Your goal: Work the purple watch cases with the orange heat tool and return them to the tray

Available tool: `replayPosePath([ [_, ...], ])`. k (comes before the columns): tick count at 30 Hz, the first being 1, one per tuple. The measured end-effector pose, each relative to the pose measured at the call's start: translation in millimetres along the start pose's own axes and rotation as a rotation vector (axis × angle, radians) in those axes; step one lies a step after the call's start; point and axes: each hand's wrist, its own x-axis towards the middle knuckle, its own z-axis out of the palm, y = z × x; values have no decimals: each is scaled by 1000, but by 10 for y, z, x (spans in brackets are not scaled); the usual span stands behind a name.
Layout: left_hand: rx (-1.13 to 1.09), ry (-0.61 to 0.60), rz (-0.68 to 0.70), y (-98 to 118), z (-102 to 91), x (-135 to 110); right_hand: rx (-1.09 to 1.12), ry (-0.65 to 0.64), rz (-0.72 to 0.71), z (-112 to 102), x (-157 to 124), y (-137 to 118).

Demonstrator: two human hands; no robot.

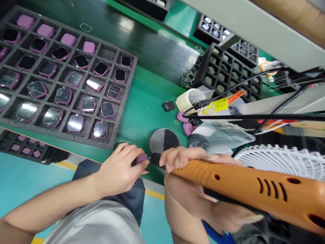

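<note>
At the table's front edge my left hand (123, 167) is closed around a small purple watch case (141, 158), pinched by the fingertips and partly hidden by them. My right hand (189, 188) wraps around an orange electric screwdriver (228, 176), which lies almost level. Its black nose points left, and the tip is right at the watch case; whether it touches, I cannot make out. Just beyond both hands sits a round screw dish (156, 140) with a dotted grey surface, its right half covered by tiny black screws.
A grey foam tray (105, 51) of purple watches fills the left. Beyond the dish lie a black watch case (169, 105), loose purple cases (188, 128) and a white cup (185, 101). A black cable (228, 117), plastic bag (225, 135) and white fan guard (281, 161) crowd the right.
</note>
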Motion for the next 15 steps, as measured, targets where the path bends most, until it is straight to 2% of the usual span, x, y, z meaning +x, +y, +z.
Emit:
replayPosePath([
  [6,6,10,3,8,-2,7,30,-17,-20,46,-10,2],
  [10,5,6,3,5,-3,9,24,-51,16,49,-24,19],
  [15,-10,15,2,-4,0,11,36,-33,-61,104,-37,112],
])
